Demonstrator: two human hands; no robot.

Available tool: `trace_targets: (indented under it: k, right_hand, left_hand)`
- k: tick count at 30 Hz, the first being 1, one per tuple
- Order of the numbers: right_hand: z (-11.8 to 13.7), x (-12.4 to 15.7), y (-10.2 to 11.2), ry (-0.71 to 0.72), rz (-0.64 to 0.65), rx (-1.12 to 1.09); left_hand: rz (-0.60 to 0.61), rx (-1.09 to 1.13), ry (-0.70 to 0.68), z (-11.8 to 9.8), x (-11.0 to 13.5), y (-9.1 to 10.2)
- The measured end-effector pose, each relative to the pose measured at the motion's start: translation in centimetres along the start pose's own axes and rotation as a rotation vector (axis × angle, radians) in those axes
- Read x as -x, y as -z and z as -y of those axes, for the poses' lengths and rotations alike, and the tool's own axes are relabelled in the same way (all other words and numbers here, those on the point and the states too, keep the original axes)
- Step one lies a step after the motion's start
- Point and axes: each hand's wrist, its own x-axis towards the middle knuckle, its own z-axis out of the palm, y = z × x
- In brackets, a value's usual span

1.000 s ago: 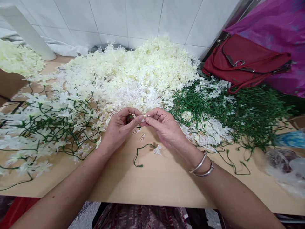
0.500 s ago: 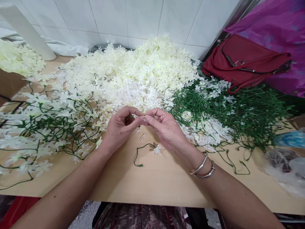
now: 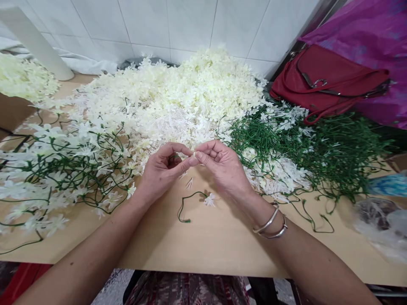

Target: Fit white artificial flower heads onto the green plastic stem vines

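Note:
My left hand [image 3: 165, 169] and my right hand [image 3: 219, 165] meet fingertip to fingertip over the table, both pinched. Between them is a tiny pale piece [image 3: 194, 155], mostly hidden by the thumbs, too small to name. Below the hands lies a green artificial stem [image 3: 182, 203] with a small white flower piece [image 3: 209, 200] at one end. Thin white bits [image 3: 190, 183] rest on the table near my left thumb. Just beyond my fingers spreads a big heap of cream-white artificial petals [image 3: 203, 91].
Stemmed white flowers [image 3: 79, 165] are piled at left. Green stems [image 3: 340, 152] lie heaped at right, beside white stamen pieces [image 3: 282, 173]. A red handbag [image 3: 330, 80], a purple bag [image 3: 359, 29] and a clear plastic bag [image 3: 381, 224] stand at right. A white roll [image 3: 38, 42] leans at back left.
The fingertips of both hands have shifted very slightly, still pinched together on the tiny pale piece. The things on the table have stayed in place.

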Motion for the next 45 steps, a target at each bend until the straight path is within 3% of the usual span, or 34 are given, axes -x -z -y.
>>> trace_targets:
  k: [11, 19, 24, 30, 37, 40, 45]
  right_hand:
    - [0.0, 0.1, 0.3, -0.071, 0.058, 0.044]
    - [0.1, 0.7, -0.3, 0.054, 0.111, 0.260]
    - [-0.5, 0.7, -0.8, -0.008, 0.158, 0.066]
    - [-0.3, 0.2, -0.1, -0.103, 0.083, -0.038]
    - [0.0, 0.9, -0.6, 0.242, 0.053, 0.407]
    - [-0.1, 1.0, -0.6, 0.309, 0.072, 0.485]
    - [-0.2, 0.6, 0.0, 0.371, -0.006, 0.522]
  left_hand:
    - [0.065, 0.046, 0.016, 0.5, -0.5, 0.5]
    - [-0.037, 0.141, 0.074, 0.8, -0.6, 0.5]
    - [0.011, 0.226, 0.113, 0.9, -0.3, 0.4]
    - [0.005, 0.195, 0.123, 0.5, -0.4, 0.4]
    - [-0.079, 0.283, 0.213, 0.6, -0.5, 0.3]
    - [-0.040, 0.273, 0.211, 0.7, -0.5, 0.2]
    - [-0.003, 0.199, 0.185, 0.8, -0.4, 0.4]
